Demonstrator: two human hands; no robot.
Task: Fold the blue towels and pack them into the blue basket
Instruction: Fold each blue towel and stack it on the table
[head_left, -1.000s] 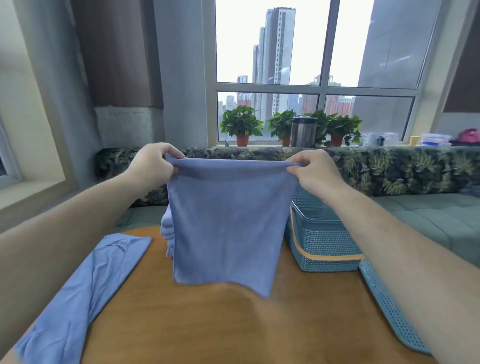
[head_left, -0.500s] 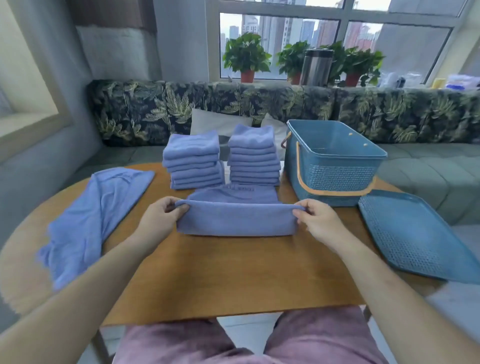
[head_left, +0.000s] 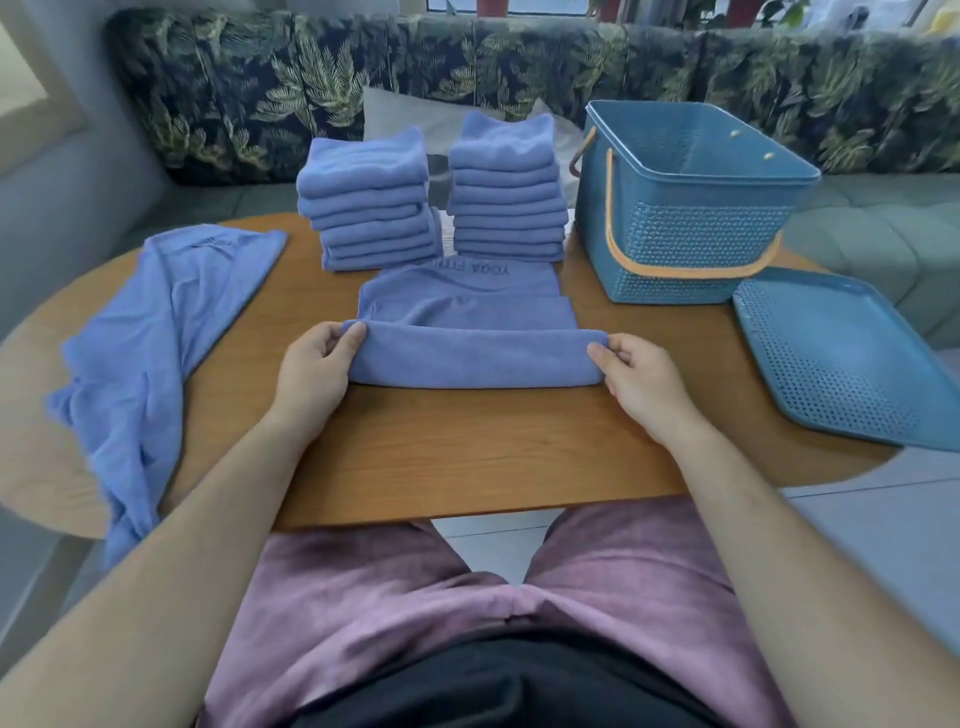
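The towel (head_left: 470, 358) and the two folded stacks (head_left: 374, 202) are soft matt cloth with a fine nap. The basket (head_left: 691, 234) and its lid (head_left: 841, 353) are perforated blue plastic with slight shine, and the table (head_left: 467, 447) is smooth wood with visible grain.

a blue towel (head_left: 470, 358) is laid flat in the middle, with dark letters printed on its far part, and its near edge is turned over into a long soft fold that is held at both ends. just behind it, folded blue towels are stacked in a left pile (head_left: 371, 208) and a right pile (head_left: 506, 202), and a loose towel (head_left: 156, 332) is spread out crumpled at the far left. the blue basket (head_left: 691, 218) is stood upright beside the right pile, open at the top, with its orange handle laid down.
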